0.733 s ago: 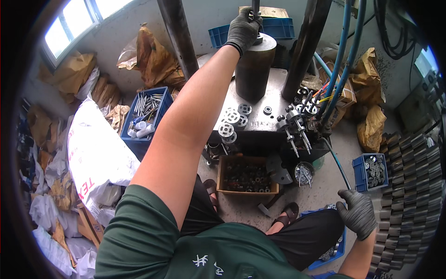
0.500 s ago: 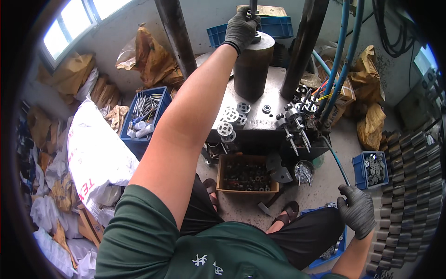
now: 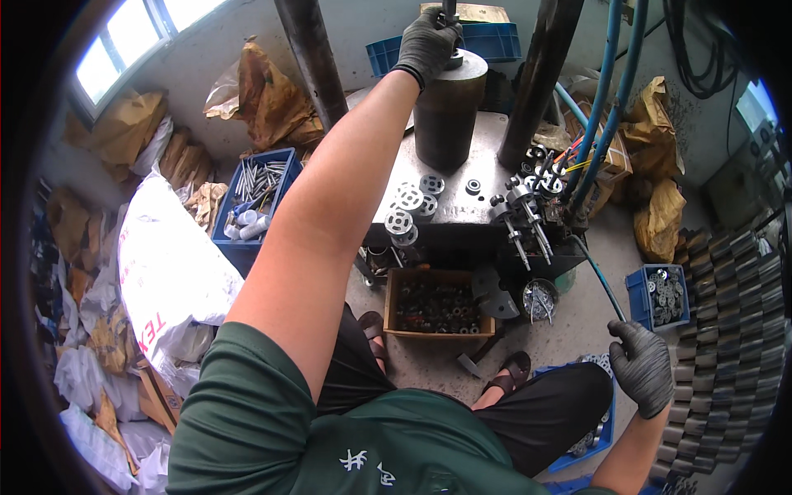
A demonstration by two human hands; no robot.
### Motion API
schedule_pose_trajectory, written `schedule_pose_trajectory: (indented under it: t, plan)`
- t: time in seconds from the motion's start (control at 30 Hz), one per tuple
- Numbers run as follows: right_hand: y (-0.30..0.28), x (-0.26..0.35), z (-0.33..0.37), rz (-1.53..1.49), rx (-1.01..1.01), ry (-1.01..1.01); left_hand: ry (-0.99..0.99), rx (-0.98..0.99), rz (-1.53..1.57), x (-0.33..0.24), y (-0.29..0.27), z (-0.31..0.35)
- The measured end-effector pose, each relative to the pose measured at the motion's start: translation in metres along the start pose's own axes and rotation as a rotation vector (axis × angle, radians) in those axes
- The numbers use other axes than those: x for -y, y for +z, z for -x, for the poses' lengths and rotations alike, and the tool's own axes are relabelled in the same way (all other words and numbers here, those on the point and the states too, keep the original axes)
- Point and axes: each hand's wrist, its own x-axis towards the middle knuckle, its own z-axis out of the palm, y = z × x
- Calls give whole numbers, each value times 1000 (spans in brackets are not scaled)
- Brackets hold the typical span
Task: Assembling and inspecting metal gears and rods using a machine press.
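Note:
My left hand (image 3: 429, 48), in a dark grey glove, reaches up to the top of a thick steel cylinder (image 3: 448, 115). Its fingers are closed around a dark part just below the vertical press rod (image 3: 450, 8); the glove hides most of that part. Low on the right, my gloved right hand (image 3: 641, 369) grips the end of a long thin lever (image 3: 600, 276) running up to the machine. On the steel press table (image 3: 456, 196), several slotted metal discs (image 3: 398, 221) lie at the left, with a small ring (image 3: 473, 187) nearer the middle and shafts with round heads (image 3: 528, 216) at the right edge.
Dark posts (image 3: 313, 62) flank the cylinder. Blue hoses (image 3: 606, 99) hang at right. A wooden box of small parts (image 3: 440, 334) and a hammer (image 3: 470, 365) lie near my feet. Blue bins (image 3: 264, 206) stand either side; stacked metal pieces (image 3: 718, 355) line the far right.
My right hand and the lever's end have shifted slightly up and to the right. My left hand stays at the cylinder's top.

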Motion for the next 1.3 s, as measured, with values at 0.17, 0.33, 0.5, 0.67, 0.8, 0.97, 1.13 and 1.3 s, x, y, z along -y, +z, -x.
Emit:
schedule_pose_trajectory:
  t: [0.17, 0.33, 0.5, 0.67, 0.8, 0.97, 1.13, 1.3]
  plan:
    - [7, -3, 4, 13, -37, -16, -49, -20, 0, -9, -7, 4]
    - [17, -12, 11, 89, 76, -43, -11, -15, 29, 4, -8, -3]
    - [12, -4, 8, 96, 45, -24, -45, 0, 1, 2, -8, -1]
    - [0, 3, -2, 65, 9, 16, -57, 6, 31, 1, -9, 0]
    - [-4, -1, -4, -9, -58, -3, -85, 19, 97, 1, -8, 0]
    - [-4, -6, -3, 140, 224, -8, -91, 12, 72, -1, -8, 2]
    - [-3, -7, -2, 40, 33, -4, -83, 13, 47, -5, -9, 4]
    - [-2, -9, -3, 97, 138, -27, -113, 7, 77, 2, -12, 0]
